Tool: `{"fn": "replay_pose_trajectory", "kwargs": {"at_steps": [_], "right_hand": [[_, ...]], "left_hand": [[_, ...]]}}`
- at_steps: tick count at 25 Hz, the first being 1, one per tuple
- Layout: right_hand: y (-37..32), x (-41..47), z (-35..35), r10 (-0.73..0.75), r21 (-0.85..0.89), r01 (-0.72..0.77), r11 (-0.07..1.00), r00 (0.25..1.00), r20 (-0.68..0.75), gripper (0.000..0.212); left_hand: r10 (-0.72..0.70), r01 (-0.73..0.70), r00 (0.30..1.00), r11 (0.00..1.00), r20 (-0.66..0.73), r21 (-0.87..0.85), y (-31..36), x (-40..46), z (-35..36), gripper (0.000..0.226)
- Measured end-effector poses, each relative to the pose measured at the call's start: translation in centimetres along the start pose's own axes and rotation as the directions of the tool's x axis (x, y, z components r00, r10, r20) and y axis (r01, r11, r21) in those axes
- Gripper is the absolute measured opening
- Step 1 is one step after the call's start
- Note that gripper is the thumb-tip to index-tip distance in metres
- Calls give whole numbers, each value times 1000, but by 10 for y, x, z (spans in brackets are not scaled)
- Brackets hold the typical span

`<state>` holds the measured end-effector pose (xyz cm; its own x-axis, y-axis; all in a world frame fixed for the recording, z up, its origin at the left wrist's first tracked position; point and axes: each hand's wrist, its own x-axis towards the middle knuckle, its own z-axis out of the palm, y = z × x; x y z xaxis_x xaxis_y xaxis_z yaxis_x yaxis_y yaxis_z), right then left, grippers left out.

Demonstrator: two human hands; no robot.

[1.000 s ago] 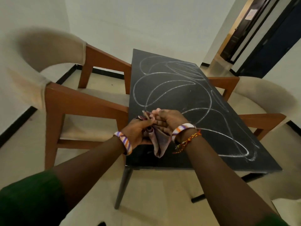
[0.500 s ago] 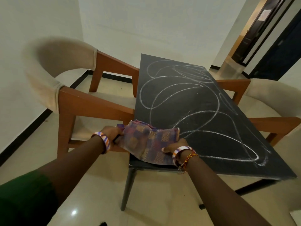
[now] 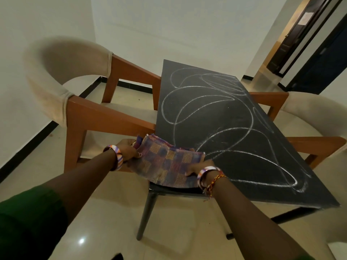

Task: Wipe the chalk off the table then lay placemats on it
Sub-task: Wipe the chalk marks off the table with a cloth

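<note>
I see both arms stretched forward, green sleeves at the elbows and striped bangles on the wrists. My left hand (image 3: pixel 127 150) pinches the left end of the checked cloth (image 3: pixel 169 162), fingers curled on its edge. My right hand (image 3: pixel 199 167) grips the cloth's near right corner, thumb on top.

Probably a home dining corner, dark worktop (image 3: pixel 225 117) flanked by cushioned wooden armchairs (image 3: pixel 90 117), glossy tiled floor (image 3: pixel 105 222), plain white walls (image 3: pixel 169 25), doorway (image 3: pixel 300 34) beyond
</note>
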<state>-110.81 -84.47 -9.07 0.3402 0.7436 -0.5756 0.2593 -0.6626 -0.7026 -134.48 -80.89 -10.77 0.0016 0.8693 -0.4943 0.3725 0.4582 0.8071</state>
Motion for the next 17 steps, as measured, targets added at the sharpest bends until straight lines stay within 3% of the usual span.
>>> {"fn": "replay_pose_trajectory", "kwargs": {"at_steps": [2, 5, 7, 9, 10, 12, 14, 15, 17], "right_hand": [[-15, 1, -9, -78, -82, 78, 994, 997, 3, 30], [-46, -19, -7, -401, -333, 373, 866, 916, -15, 15], [-64, -46, 11, -567, -485, 572, 662, 805, 176, 22], [-70, -71, 32, -502, -518, 685, 512, 728, 468, 18], [-68, -77, 40, -441, -505, 708, 494, 705, 556, 17], [-63, -78, 39, -464, -401, 700, 592, 702, 541, 21], [-55, -61, 27, -585, -270, 643, 717, 765, 268, 39], [-49, -50, 20, -544, -205, 560, 802, 828, 136, 52], [-35, -37, 8, -319, 36, 317, 948, 937, 139, 62]], "left_hand": [[-33, 34, 999, 996, 16, -83, -2, -5, -2, 25], [-58, 100, 989, 939, 136, -328, 3, -19, 6, 18], [66, 129, 943, 832, 326, -540, 10, -26, 18, 26], [118, 186, 916, 724, 385, -665, 16, -24, 30, 50], [110, 192, 923, 700, 369, -688, 18, -22, 33, 49], [46, 149, 968, 690, 248, -708, 17, -20, 36, 32], [-1, 127, 985, 674, 171, -728, 13, -18, 38, 23], [15, 124, 984, 653, 176, -747, 13, -18, 39, 21], [108, 138, 963, 594, 249, -793, 17, -22, 43, 21]]}}
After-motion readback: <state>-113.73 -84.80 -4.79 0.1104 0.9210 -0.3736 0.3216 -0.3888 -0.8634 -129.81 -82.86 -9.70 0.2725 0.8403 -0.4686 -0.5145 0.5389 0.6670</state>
